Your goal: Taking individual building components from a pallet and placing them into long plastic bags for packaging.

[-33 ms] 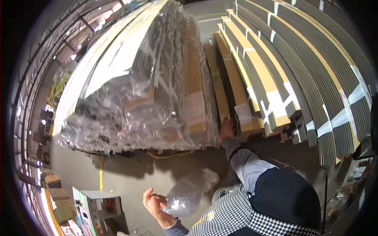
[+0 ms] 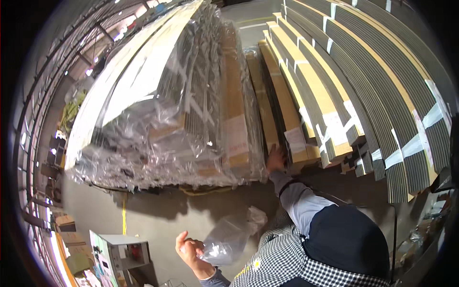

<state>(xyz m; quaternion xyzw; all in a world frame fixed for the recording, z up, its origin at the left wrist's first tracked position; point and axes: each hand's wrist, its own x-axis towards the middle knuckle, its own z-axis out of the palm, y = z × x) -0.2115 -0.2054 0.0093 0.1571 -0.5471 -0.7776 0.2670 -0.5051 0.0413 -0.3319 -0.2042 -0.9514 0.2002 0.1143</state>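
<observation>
My left hand (image 2: 190, 249) is at the lower middle, its index finger raised and the other fingers curled around a clear plastic bag (image 2: 227, 241). The bag hangs loosely between that hand and my checkered apron. My right arm stretches forward in a grey sleeve. Its right hand (image 2: 276, 159) lies at the near end of a narrow brown cardboard stack (image 2: 261, 103), fingers stretched out and somewhat apart. What the fingertips touch is partly in shadow. Just right of this hand stands another brown stack with a white label (image 2: 295, 138).
Left of my right hand rises a large pile of long boards wrapped in clear film (image 2: 191, 138). Long dark-edged board bundles (image 2: 406, 138) with white straps fill the right side. A grey-white cabinet (image 2: 122, 248) stands at the lower left, near a yellow floor line (image 2: 125, 213).
Hardly anything differs. My left hand and the bag have shifted very slightly right and down. My right hand stays at the end of the brown stack.
</observation>
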